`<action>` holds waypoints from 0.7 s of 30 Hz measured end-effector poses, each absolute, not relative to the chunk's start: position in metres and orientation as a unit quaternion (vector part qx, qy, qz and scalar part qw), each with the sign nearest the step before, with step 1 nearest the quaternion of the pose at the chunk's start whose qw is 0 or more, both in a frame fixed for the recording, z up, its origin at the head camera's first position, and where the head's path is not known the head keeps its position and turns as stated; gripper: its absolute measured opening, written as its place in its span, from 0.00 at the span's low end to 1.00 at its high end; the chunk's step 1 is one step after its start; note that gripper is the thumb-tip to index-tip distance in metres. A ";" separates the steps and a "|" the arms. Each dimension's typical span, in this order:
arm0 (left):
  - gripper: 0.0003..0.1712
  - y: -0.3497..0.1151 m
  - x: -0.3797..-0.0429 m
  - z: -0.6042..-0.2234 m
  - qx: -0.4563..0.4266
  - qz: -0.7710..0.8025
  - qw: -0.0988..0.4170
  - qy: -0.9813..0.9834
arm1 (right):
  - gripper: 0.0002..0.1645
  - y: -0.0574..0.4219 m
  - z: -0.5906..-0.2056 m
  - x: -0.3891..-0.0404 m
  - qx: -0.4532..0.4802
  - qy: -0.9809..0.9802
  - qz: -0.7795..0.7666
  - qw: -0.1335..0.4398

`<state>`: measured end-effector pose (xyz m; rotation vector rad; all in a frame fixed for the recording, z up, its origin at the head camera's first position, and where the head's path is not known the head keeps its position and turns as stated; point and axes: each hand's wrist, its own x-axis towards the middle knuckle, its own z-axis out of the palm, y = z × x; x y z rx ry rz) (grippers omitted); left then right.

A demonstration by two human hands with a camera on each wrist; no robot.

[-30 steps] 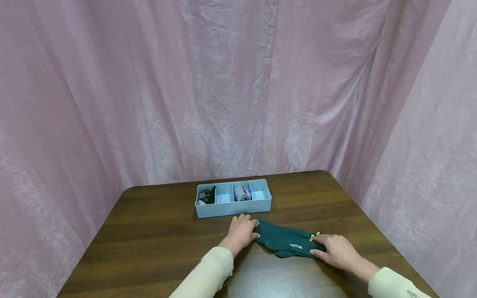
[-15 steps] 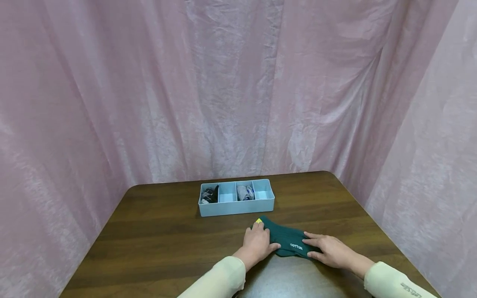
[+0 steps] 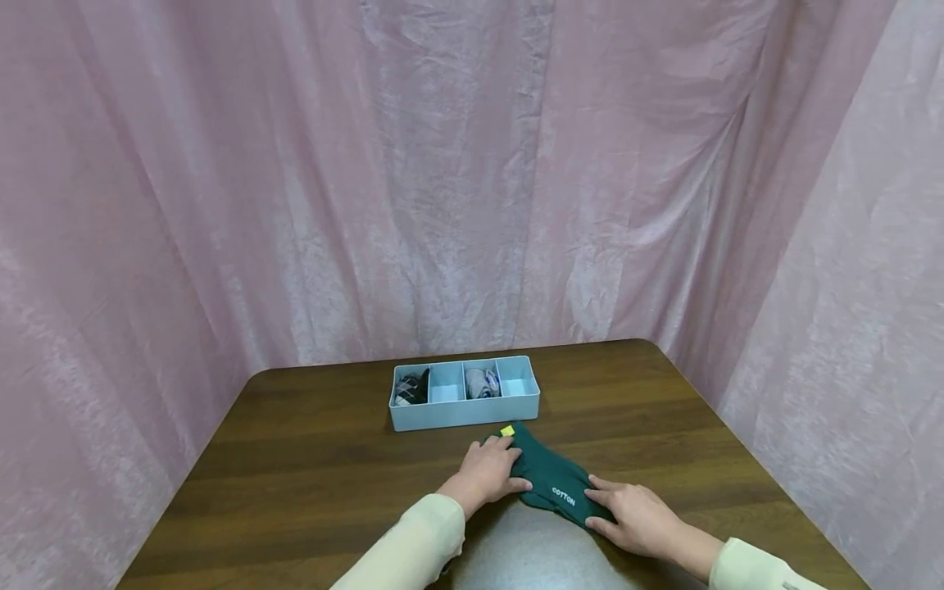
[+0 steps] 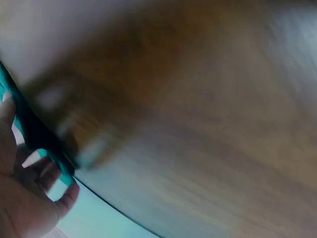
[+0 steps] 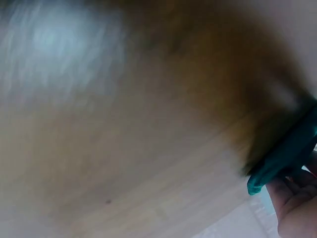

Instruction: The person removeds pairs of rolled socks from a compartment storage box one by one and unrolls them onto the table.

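Note:
Dark green socks point(image 3: 555, 473) lie flat on the wooden table, with white "COTTON" lettering and a yellow patch point(image 3: 507, 430) at their far left end. My left hand point(image 3: 483, 475) rests on that left end, its fingers spread and the thumb apart on the near edge. On the right end lies my right hand point(image 3: 633, 515), fingers extended over the cloth and covering the tip. The left wrist view has the green cloth point(image 4: 37, 131) against the left fingers. In the right wrist view, a corner of the green cloth point(image 5: 285, 156) sits at the right fingertips.
Behind the socks stands a light blue divided box point(image 3: 466, 415). Its far left compartment holds a dark checked bundle point(image 3: 410, 389), the third a grey rolled bundle point(image 3: 482, 383). Pink curtains point(image 3: 457, 180) hang beyond the table point(image 3: 310, 467).
The socks have turned, their right end coming nearer and left with my right hand. The left hand moved right, then back. The yellow at the right end is now covered.

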<state>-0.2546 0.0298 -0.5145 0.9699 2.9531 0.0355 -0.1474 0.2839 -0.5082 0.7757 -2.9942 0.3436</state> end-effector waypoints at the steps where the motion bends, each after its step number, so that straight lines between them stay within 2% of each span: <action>1: 0.37 0.028 -0.256 -0.514 0.317 0.014 0.023 0.948 | 0.32 0.282 -0.508 -0.146 0.251 -0.961 0.111 0.015; 6: 0.32 0.023 -0.260 -0.509 0.339 0.035 0.032 0.940 | 0.29 0.283 -0.500 -0.146 0.277 -0.951 0.137 0.010; 9: 0.29 0.023 -0.256 -0.508 0.333 0.052 0.006 0.942 | 0.25 0.290 -0.495 -0.151 0.310 -0.937 0.163 0.011; 11: 0.29 0.026 -0.250 -0.509 0.317 0.064 -0.012 0.946 | 0.26 0.295 -0.493 -0.156 0.333 -0.928 0.166 0.001; 13: 0.34 0.029 -0.244 -0.511 0.297 0.073 -0.010 0.952 | 0.30 0.300 -0.494 -0.159 0.360 -0.919 0.156 -0.019; 17: 0.46 0.035 -0.236 -0.515 0.274 0.062 0.026 0.959 | 0.37 0.298 -0.502 -0.155 0.377 -0.914 0.139 -0.060; 21: 0.46 0.032 -0.239 -0.513 0.278 0.058 0.042 0.958 | 0.38 0.285 -0.507 -0.148 0.362 -0.923 0.122 -0.035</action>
